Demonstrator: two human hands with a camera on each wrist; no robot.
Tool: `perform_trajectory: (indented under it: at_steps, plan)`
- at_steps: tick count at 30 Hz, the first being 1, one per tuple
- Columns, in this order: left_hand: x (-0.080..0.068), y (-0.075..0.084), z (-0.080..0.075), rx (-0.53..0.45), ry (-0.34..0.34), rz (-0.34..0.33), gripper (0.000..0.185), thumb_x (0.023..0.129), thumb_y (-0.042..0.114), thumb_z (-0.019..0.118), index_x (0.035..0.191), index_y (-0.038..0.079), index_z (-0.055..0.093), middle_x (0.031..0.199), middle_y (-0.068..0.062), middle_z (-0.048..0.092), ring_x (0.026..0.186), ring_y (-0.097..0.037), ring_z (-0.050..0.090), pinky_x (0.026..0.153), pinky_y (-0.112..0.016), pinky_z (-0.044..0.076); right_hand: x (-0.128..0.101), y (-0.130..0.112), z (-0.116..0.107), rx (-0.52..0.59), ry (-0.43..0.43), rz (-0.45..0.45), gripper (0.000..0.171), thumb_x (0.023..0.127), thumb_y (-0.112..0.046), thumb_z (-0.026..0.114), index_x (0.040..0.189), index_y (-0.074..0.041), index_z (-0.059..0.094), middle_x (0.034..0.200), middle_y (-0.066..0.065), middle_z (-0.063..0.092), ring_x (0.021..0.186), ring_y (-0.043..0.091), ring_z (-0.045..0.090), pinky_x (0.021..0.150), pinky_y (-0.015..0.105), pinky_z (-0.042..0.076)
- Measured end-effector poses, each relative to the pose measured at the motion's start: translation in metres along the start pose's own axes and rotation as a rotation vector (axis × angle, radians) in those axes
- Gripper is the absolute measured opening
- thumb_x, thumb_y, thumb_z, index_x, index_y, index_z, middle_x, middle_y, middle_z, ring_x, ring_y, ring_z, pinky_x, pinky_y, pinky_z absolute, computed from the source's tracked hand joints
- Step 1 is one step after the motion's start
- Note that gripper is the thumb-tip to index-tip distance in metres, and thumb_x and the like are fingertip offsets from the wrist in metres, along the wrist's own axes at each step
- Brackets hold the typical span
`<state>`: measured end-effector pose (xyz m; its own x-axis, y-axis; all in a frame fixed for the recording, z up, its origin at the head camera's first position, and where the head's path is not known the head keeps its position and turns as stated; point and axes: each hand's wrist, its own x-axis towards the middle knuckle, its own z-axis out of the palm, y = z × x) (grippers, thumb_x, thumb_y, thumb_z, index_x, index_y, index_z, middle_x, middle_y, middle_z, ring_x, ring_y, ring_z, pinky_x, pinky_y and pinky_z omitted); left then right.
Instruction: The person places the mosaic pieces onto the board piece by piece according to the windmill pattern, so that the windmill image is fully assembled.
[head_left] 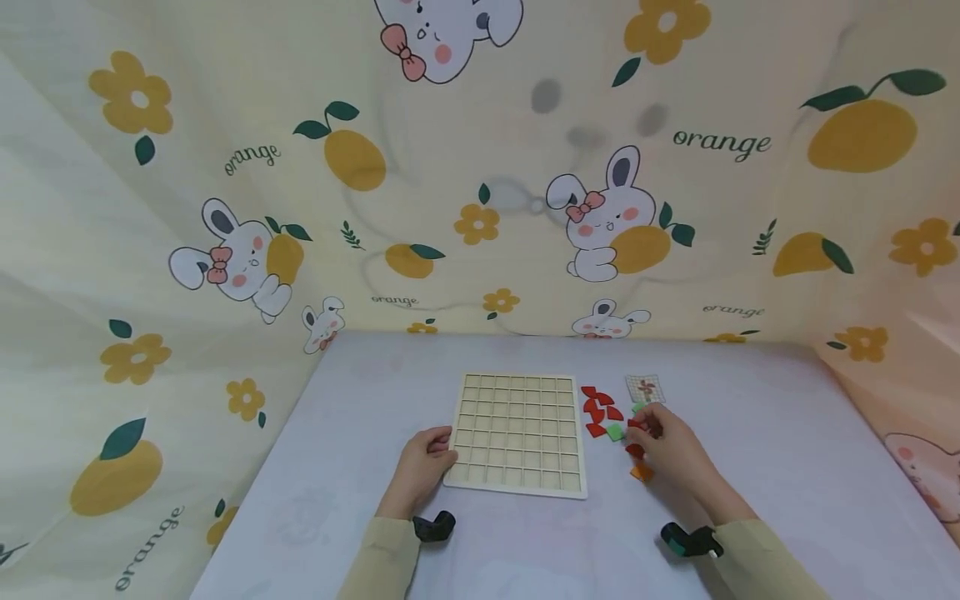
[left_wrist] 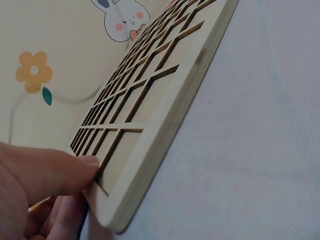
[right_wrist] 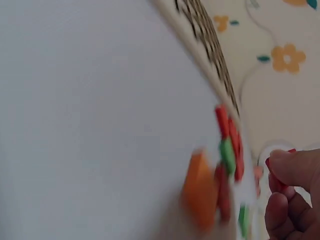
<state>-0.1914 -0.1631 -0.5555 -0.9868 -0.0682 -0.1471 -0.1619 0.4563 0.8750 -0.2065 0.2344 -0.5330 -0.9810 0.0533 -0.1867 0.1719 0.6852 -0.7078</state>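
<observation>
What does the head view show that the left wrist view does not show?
Only the head view shows the right hand pinching a red piece, the loose red pieces, a green piece, an orange piece and a small pattern card. Only the left wrist view shows the thumb pressed on the board's corner, with fingers beneath. Both show the left hand holding the wooden grid board, its cells unfilled, on the table.

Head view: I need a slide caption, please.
Left hand steadies an empty wooden grid board while right hand pinches a red piece.
</observation>
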Motion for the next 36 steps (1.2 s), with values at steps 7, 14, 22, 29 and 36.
perform_trajectory:
  at_steps: [7, 14, 22, 29, 36]
  plan:
    - [0.002, -0.002, -0.001, -0.008, -0.015, 0.004, 0.046, 0.09, 0.007, 0.07, 0.135, 0.003, 0.06, 0.121, -0.012, 0.062, 0.107, -0.02, 0.061, 0.09, -0.035, 0.057, 0.033, -0.05, 0.031, 0.002, -0.075, -0.124, 0.022, 0.097, -0.024, 0.068, 0.112, -0.013, 0.057, 0.098, 0.007, 0.059, 0.089, 0.022, 0.053, 0.067, 0.026, 0.048]
    - [0.002, -0.002, 0.004, -0.024, -0.023, 0.004, 0.045, 0.091, 0.005, 0.069, 0.135, 0.002, 0.06, 0.12, -0.013, 0.062, 0.105, -0.02, 0.061, 0.088, -0.033, 0.057, 0.06, -0.087, 0.064, -0.015, -0.159, -0.24, 0.013, 0.098, -0.023, 0.066, 0.105, -0.015, 0.058, 0.094, 0.004, 0.059, 0.084, 0.019, 0.052, 0.066, 0.028, 0.043]
    - [0.001, 0.0, 0.008, -0.016, -0.019, -0.014, 0.045, 0.091, 0.009, 0.069, 0.136, 0.005, 0.061, 0.121, -0.01, 0.062, 0.106, -0.019, 0.061, 0.089, -0.033, 0.057, 0.083, -0.102, 0.089, -0.116, -0.148, -0.351, 0.013, 0.098, -0.022, 0.066, 0.103, -0.013, 0.058, 0.093, 0.003, 0.061, 0.082, 0.019, 0.053, 0.072, 0.031, 0.045]
    - [0.003, -0.001, 0.006, -0.002, -0.019, -0.025, 0.045, 0.092, 0.01, 0.068, 0.137, 0.007, 0.06, 0.121, -0.009, 0.061, 0.106, -0.019, 0.06, 0.091, -0.035, 0.056, 0.09, -0.109, 0.1, -0.146, -0.141, -0.363, 0.009, 0.099, -0.021, 0.065, 0.104, -0.015, 0.061, 0.096, 0.004, 0.063, 0.085, 0.019, 0.055, 0.076, 0.033, 0.048]
    - [0.003, -0.003, 0.0, 0.008, -0.005, -0.029, 0.045, 0.092, 0.009, 0.069, 0.136, 0.006, 0.06, 0.12, -0.009, 0.062, 0.105, -0.018, 0.06, 0.091, -0.035, 0.056, 0.093, -0.111, 0.109, -0.156, -0.133, -0.375, 0.018, 0.1, -0.02, 0.063, 0.115, -0.016, 0.071, 0.106, 0.008, 0.061, 0.089, 0.02, 0.055, 0.079, 0.034, 0.051]
